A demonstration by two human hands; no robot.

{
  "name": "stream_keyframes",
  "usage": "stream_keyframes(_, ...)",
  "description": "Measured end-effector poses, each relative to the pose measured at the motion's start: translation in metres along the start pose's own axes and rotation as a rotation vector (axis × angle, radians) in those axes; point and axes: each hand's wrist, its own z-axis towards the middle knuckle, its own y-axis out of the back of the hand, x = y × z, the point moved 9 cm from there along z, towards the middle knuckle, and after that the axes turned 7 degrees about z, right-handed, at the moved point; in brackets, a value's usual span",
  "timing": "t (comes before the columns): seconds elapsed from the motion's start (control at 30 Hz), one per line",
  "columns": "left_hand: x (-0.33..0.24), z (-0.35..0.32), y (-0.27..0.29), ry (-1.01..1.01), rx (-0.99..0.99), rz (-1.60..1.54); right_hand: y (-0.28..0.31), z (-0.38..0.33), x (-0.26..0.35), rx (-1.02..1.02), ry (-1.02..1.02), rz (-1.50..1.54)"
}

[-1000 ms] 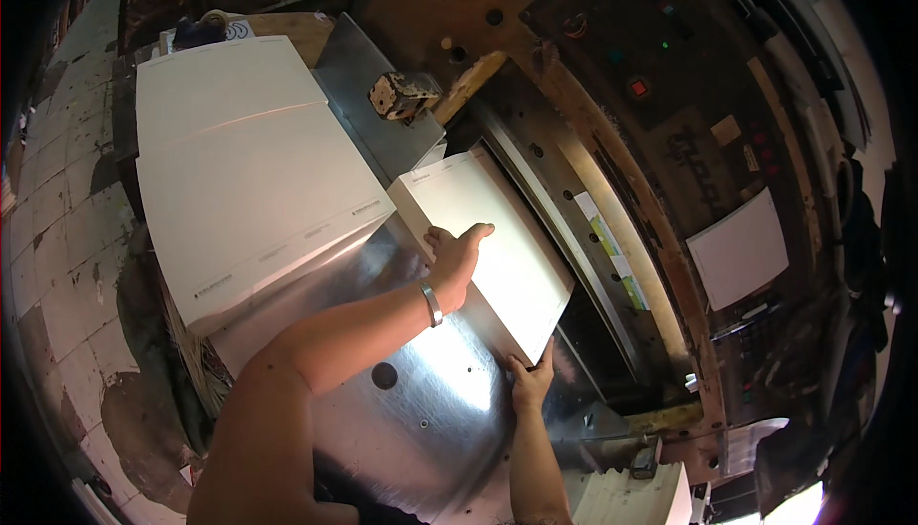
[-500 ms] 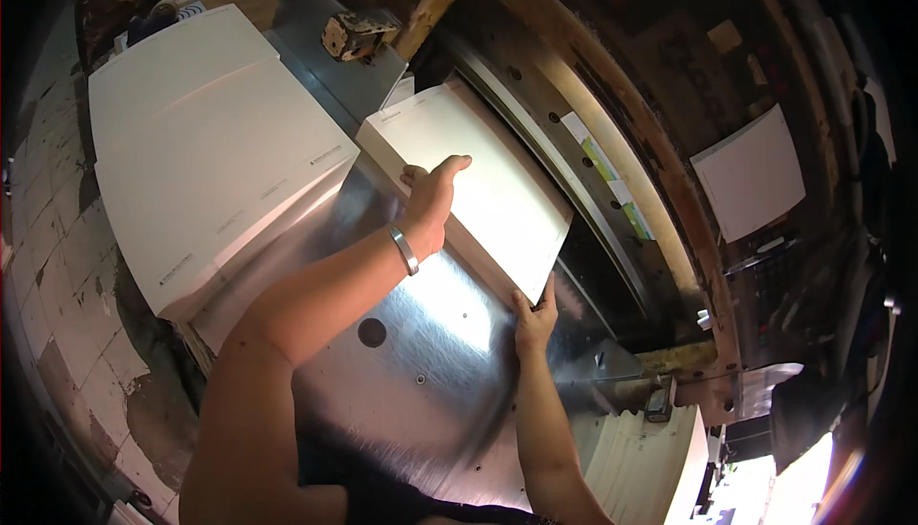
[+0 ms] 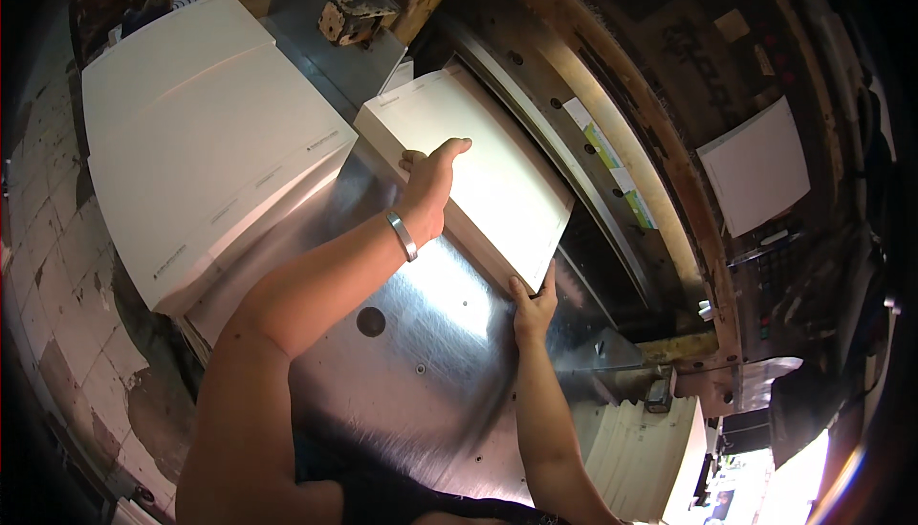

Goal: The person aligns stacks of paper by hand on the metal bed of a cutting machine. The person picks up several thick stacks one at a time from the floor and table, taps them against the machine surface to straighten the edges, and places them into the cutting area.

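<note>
A thick stack of white paper [image 3: 497, 171] lies on a shiny metal table [image 3: 382, 372], its far long side along the dark slot of a large machine. My left hand [image 3: 432, 185], with a metal band at the wrist, holds the stack's near long side; the thumb lies over the top and the curled fingers are partly hidden. At the stack's near right corner is my right hand [image 3: 535, 307], thumb on the near side and fingers round the short side. Left of it stands a bigger pile of printed white sheets [image 3: 210, 142].
Behind the stack runs a metal machine beam [image 3: 612, 142] with paper strips stuck on it. An upright metal plate [image 3: 320, 37] with a worn block [image 3: 354, 23] stands at the back left. More paper [image 3: 641, 453] is piled at lower right. A white sheet [image 3: 757, 166] hangs on the machine.
The view has shifted slightly. Both hands keep nearly the same hold on the paper stack, and the stack shows no clear movement on the table.
</note>
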Motion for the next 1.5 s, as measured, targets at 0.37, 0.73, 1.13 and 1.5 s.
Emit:
stream_keyframes(0.37, -0.001, -0.001, -0.004, 0.018, 0.048, -0.007, 0.003, 0.002, -0.002, -0.031, 0.042, 0.026)
stream_keyframes(0.73, -0.002, -0.002, -0.002, 0.007, 0.018, -0.009, 0.005, 0.003, -0.005, -0.03, 0.083, -0.089)
stream_keyframes(1.13, -0.002, -0.003, -0.001, 0.014, 0.013, 0.0, 0.002, -0.001, 0.003, -0.043, 0.043, -0.034)
stream_keyframes(1.5, 0.0, -0.004, -0.001, 0.033, 0.019, 0.019, 0.002, -0.002, 0.004, -0.061, 0.025, -0.032)
